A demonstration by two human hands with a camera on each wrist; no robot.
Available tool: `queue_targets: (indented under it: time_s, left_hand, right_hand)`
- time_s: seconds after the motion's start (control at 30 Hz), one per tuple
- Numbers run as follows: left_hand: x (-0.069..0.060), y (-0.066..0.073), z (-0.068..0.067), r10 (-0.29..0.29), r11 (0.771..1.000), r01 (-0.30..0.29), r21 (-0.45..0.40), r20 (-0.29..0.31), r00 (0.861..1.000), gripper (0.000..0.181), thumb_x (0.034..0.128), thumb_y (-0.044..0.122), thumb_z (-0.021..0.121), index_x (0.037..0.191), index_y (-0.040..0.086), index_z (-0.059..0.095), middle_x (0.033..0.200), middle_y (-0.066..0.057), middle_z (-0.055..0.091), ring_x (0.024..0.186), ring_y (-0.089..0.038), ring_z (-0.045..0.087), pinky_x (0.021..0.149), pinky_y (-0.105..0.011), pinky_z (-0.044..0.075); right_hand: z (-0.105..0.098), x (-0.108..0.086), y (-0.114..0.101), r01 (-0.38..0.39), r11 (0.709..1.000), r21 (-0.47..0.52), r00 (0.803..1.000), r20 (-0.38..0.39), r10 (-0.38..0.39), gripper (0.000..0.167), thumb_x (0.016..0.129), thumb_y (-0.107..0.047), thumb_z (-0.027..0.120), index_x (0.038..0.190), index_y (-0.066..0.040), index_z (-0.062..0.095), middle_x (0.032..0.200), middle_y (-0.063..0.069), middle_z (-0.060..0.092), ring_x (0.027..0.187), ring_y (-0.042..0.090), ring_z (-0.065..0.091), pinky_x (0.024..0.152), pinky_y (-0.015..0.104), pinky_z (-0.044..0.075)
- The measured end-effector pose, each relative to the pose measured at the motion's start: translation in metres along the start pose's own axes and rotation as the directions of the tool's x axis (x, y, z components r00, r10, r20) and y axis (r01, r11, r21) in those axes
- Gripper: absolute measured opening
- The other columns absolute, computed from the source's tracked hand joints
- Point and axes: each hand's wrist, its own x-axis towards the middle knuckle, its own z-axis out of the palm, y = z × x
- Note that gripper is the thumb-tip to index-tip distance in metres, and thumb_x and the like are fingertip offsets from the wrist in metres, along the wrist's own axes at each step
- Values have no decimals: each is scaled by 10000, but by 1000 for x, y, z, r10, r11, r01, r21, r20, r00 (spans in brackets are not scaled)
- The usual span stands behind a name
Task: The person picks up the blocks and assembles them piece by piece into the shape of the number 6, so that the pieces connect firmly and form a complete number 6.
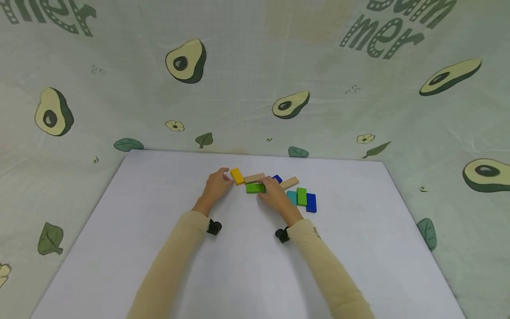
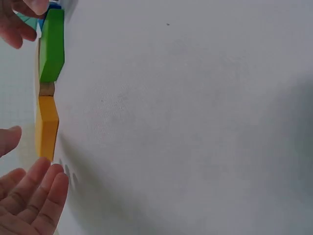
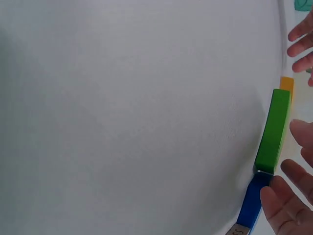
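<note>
In the head view my left hand [image 1: 217, 185] is beside the yellow block [image 1: 237, 176], fingers spread and holding nothing. The left wrist view shows its relaxed fingertips [image 2: 57, 178] close to the end of that block. My right hand [image 1: 276, 195] hovers over the right end of a green block [image 1: 255, 188], partly covering it. Its loose fingers [image 3: 288, 203] look apart from the green block in the right wrist view. Behind that green block lies a plain wooden block [image 1: 253, 178], touching or nearly touching the yellow one.
Just right of my right hand lie a teal block [image 1: 292, 197], a second green block [image 1: 302, 197] and a blue block [image 1: 311, 203], side by side. Another wooden block [image 1: 290, 183] and a blue one [image 1: 277, 178] are behind the hand. A printed cloth [image 1: 239, 88] hangs behind the white table [image 1: 247, 274].
</note>
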Motion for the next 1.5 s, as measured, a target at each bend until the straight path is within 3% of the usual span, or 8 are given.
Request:
queue_targets:
  time_s: [0.2, 0.37, 0.57, 0.73, 0.87, 1.1, 1.27, 1.5]
  left_hand:
    - [7, 2, 3, -88, 994, 89, -63, 15, 996, 588, 876, 286, 614, 1356, 15, 410, 1107, -176, 616, 1004, -299, 569, 909, -421, 440]
    - [12, 5, 1, -163, 983, 167, -77, 56, 985, 596, 874, 301, 615, 1351, 9, 411, 1210, -210, 570, 1117, -326, 533, 975, -436, 406]
    - [20, 7, 3, -136, 991, 133, 31, 93, 986, 543, 900, 311, 587, 1335, 32, 422, 1335, -198, 485, 1206, -336, 469, 1005, -445, 374]
    - [21, 7, 7, -120, 992, 116, 51, 75, 990, 504, 904, 304, 595, 1308, 49, 434, 1276, -193, 529, 1125, -318, 512, 952, -437, 407]
    - [22, 9, 8, -141, 989, 137, 49, 90, 986, 494, 909, 292, 592, 1311, 55, 429, 1267, -188, 536, 1115, -305, 516, 954, -432, 409]
    - [36, 5, 16, -161, 982, 150, 113, 92, 983, 446, 893, 299, 615, 1244, 64, 470, 1178, -156, 580, 1004, -278, 552, 860, -409, 448]
    - [28, 12, 13, -186, 976, 169, 134, 126, 974, 455, 922, 290, 573, 1294, 78, 422, 1224, -153, 554, 1055, -288, 534, 933, -433, 426]
    - [21, 16, 8, -155, 979, 135, 155, 128, 980, 450, 932, 297, 555, 1290, 63, 417, 1194, -155, 561, 1033, -278, 541, 907, -421, 440]
  right_hand:
    - [10, 3, -2, -21, 999, -46, 1000, -1, 21, 412, 875, -144, 639, 1268, -87, 530, 1278, 90, 517, 1200, 247, 448, 1018, 375, 391]
    - [12, 6, -5, -19, 996, -82, 1000, -12, 18, 389, 872, -145, 645, 1243, -78, 554, 1239, 79, 527, 1177, 239, 455, 999, 359, 408]
    - [10, 8, -9, 10, 993, -119, 1000, -17, -12, 348, 859, -145, 661, 1187, -47, 597, 1189, 72, 542, 1139, 226, 482, 972, 349, 424]
    - [9, 11, -10, 21, 989, -146, 1000, -17, -24, 341, 846, -135, 678, 1166, -39, 610, 1137, 68, 559, 1081, 207, 507, 939, 329, 444]
    - [8, 13, -11, 15, 988, -154, 1000, -2, -16, 327, 844, -114, 677, 1152, -26, 611, 1130, 77, 562, 1074, 205, 513, 936, 326, 448]
    - [9, 13, -11, 21, 981, -191, 1000, 26, -17, 312, 864, -99, 647, 1157, -10, 584, 1131, 92, 531, 1093, 212, 492, 939, 327, 442]
    - [11, 11, -10, 31, 979, -202, 999, 21, -27, 312, 879, -102, 627, 1165, 3, 559, 1136, 109, 521, 1106, 227, 488, 942, 334, 440]
    - [12, 7, -9, 30, 987, -157, 999, -11, -32, 313, 868, -101, 642, 1149, 10, 561, 1099, 110, 526, 1077, 227, 499, 924, 336, 448]
